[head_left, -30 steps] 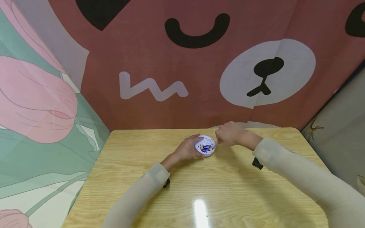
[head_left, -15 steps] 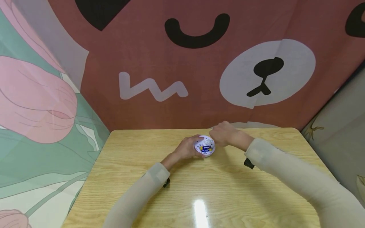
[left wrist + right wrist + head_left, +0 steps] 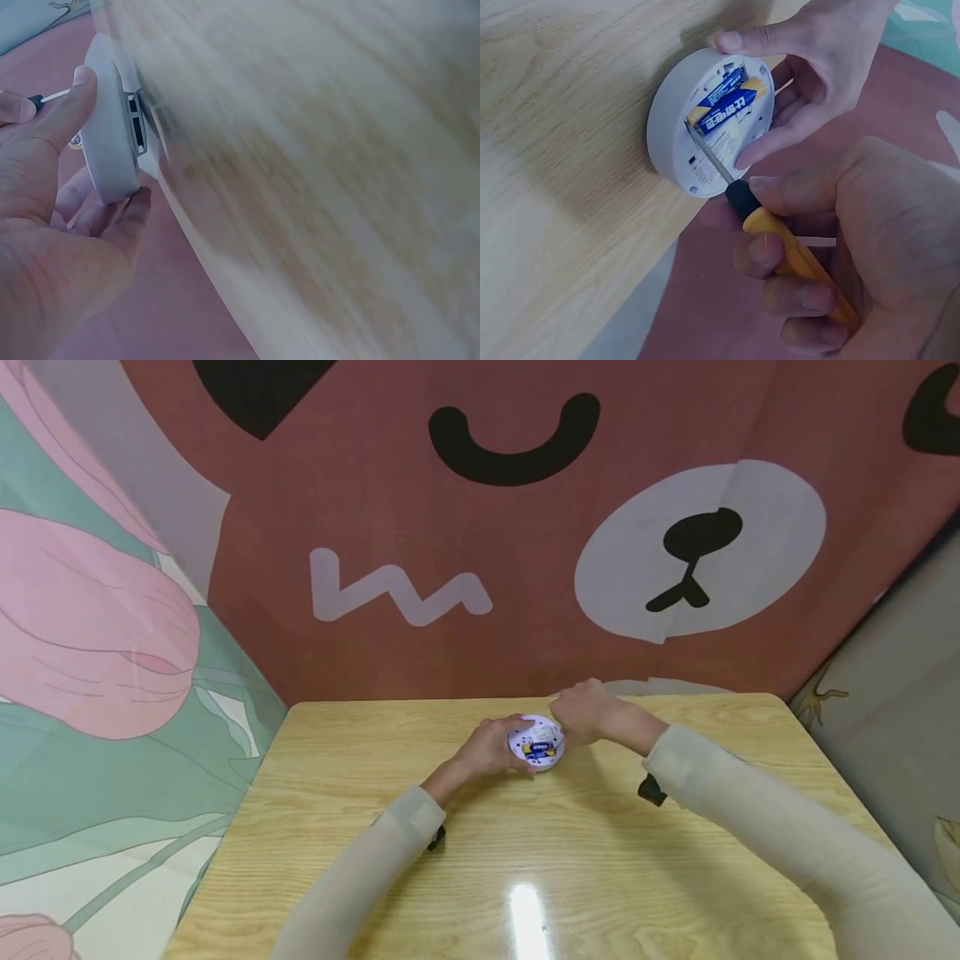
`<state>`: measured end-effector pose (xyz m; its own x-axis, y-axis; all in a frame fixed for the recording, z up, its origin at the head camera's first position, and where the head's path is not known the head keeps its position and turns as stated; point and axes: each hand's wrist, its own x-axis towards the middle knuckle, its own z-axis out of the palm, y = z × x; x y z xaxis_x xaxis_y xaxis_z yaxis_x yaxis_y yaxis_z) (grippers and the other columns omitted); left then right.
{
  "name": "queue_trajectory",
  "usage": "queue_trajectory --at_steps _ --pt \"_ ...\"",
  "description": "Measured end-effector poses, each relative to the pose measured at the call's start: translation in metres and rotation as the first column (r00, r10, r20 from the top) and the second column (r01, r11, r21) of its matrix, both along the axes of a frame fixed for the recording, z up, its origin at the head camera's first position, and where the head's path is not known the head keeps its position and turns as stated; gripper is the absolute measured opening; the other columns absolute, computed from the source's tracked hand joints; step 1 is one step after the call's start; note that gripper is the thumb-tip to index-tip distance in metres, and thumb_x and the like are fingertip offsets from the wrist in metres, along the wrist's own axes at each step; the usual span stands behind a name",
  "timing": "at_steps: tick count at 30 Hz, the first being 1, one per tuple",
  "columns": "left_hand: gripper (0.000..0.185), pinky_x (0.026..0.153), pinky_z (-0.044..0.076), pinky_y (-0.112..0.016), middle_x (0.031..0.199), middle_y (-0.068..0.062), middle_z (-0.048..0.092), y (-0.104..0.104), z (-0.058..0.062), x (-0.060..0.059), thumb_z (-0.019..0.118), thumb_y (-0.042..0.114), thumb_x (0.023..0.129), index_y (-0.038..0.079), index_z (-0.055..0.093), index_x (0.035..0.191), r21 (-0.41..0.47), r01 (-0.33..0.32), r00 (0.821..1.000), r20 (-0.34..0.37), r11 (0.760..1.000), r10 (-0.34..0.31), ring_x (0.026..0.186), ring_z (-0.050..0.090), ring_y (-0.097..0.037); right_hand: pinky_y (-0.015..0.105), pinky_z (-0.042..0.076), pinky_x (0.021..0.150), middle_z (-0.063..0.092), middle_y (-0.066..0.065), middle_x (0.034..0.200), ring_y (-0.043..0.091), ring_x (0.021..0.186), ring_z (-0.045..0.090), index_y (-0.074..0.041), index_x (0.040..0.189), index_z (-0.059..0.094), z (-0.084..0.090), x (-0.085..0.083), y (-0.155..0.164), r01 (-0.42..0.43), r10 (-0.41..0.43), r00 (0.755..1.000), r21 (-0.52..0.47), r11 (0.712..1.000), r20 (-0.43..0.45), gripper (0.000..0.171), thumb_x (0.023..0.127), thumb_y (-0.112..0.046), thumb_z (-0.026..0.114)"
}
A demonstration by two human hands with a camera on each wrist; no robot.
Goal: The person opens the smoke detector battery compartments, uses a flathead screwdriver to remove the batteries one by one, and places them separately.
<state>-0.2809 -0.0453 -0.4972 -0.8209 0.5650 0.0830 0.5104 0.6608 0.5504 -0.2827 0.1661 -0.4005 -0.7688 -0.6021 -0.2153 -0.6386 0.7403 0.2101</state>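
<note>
Right wrist view: a round white device [image 3: 724, 141] sits in the left hand [image 3: 821, 67], just ahead of the right hand [image 3: 885, 217], its battery side turned up toward the tool. Two blue-and-yellow batteries [image 3: 729, 109] lie side by side in it. The left hand is spread about as wide as the device, thumb and fingers holding it by the rim, probably so the face stays uncovered and the body does not turn. The right hand's fingers are curled round the yellow handle of a screwdriver [image 3: 767, 225]; its thumb lies by the black collar, likely for aim. The shaft slants forward from that hand to one end of the batteries; whether the tip presses on a battery or on the housing is too fine to tell.

Head view shows both hands near the far edge of the wooden table [image 3: 450, 893]; I cannot tell if the device touches it. Just beyond the right hand hangs a printed cloth [image 3: 375, 510], so forward room looks tight. Far more tabletop stretches back toward the person and to either side.
</note>
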Motion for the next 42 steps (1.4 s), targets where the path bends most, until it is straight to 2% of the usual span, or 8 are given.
queue_trajectory --at_steps 8,14,18,22,27,32,38,42 --pt "0.088 0.121 0.038 -0.049 0.157 -0.011 0.055 -0.002 -0.001 -0.002 0.099 0.034 0.074 0.012 0.061 0.150 -0.003 0.009 1.000 0.011 1.000 -0.009 0.140 0.058 -0.028 0.029 0.021 0.054 0.027 -0.009 0.059 0.010 0.057 0.025 -0.024 0.061 0.036 -0.006 0.001 0.019 0.003 0.010 0.998 -0.197 0.980 0.064 0.048 0.094 -0.017 0.070" --pt "0.088 0.122 0.036 -0.049 0.158 -0.012 0.054 -0.004 -0.001 -0.003 0.100 0.036 0.074 0.014 0.061 0.150 0.001 -0.003 0.999 0.034 1.000 0.003 0.142 0.055 -0.029 0.026 0.013 0.056 0.014 -0.012 0.058 0.008 0.057 0.014 -0.026 0.057 0.030 -0.014 0.004 0.033 -0.021 0.062 0.993 -0.361 0.932 0.101 0.060 0.098 -0.011 0.071" --pt "0.089 0.121 0.035 -0.049 0.158 -0.013 0.054 -0.004 0.000 -0.004 0.099 0.036 0.074 0.013 0.061 0.150 -0.007 -0.010 0.999 0.037 1.000 0.010 0.143 0.054 -0.030 0.026 0.015 0.054 0.034 -0.015 0.053 0.006 0.053 0.019 -0.024 0.055 0.053 -0.024 0.001 0.044 -0.022 0.077 0.990 -0.423 0.906 0.115 0.049 0.099 -0.011 0.070" --pt "0.089 0.122 0.034 -0.050 0.158 -0.014 0.054 -0.005 0.000 -0.004 0.099 0.036 0.074 0.013 0.061 0.150 -0.001 -0.018 0.999 0.046 1.000 0.018 0.143 0.054 -0.031 0.023 0.026 0.052 0.068 -0.014 0.070 0.003 0.052 0.034 -0.019 0.076 0.083 -0.036 -0.003 0.056 0.034 0.044 0.987 -0.476 0.879 0.152 0.027 0.100 -0.014 0.070" --pt "0.089 0.123 0.034 -0.051 0.158 -0.014 0.054 -0.005 -0.001 -0.005 0.100 0.035 0.073 0.014 0.062 0.150 0.011 -0.020 0.998 0.054 1.000 0.020 0.144 0.053 -0.032 0.025 0.032 0.054 0.068 -0.005 0.074 0.001 0.058 0.040 -0.010 0.086 0.083 -0.048 -0.003 0.068 0.123 0.002 0.973 -0.529 0.839 0.230 0.024 0.103 -0.018 0.068" --pt "0.090 0.123 0.035 -0.050 0.157 -0.014 0.054 -0.005 -0.003 -0.006 0.100 0.035 0.073 0.013 0.061 0.150 0.008 -0.011 0.999 0.041 1.000 0.011 0.143 0.054 -0.030 0.028 0.050 0.067 0.081 0.005 0.105 0.002 0.078 0.064 -0.010 0.103 0.086 -0.062 -0.001 0.078 0.168 0.005 0.962 -0.611 0.773 0.271 0.018 0.103 -0.015 0.068" --pt "0.089 0.122 0.038 -0.046 0.156 -0.013 0.056 -0.004 -0.005 -0.006 0.101 0.034 0.072 0.012 0.062 0.150 0.018 -0.002 0.999 0.036 1.000 0.001 0.142 0.056 -0.030 0.027 0.043 0.067 0.080 0.014 0.109 0.007 0.064 0.048 -0.002 0.102 0.084 -0.083 0.002 0.087 0.244 0.052 0.930 -0.716 0.654 0.364 0.020 0.104 -0.007 0.065" --pt "0.089 0.121 0.040 -0.044 0.155 -0.013 0.056 -0.003 -0.005 -0.006 0.101 0.033 0.071 0.012 0.062 0.149 0.017 -0.001 0.999 0.032 1.000 0.000 0.141 0.056 -0.030 0.025 0.048 0.072 0.079 0.016 0.112 0.010 0.082 0.066 0.000 0.106 0.083 -0.097 0.005 0.091 0.277 0.061 0.920 -0.754 0.595 0.386 0.021 0.106 -0.007 0.063"
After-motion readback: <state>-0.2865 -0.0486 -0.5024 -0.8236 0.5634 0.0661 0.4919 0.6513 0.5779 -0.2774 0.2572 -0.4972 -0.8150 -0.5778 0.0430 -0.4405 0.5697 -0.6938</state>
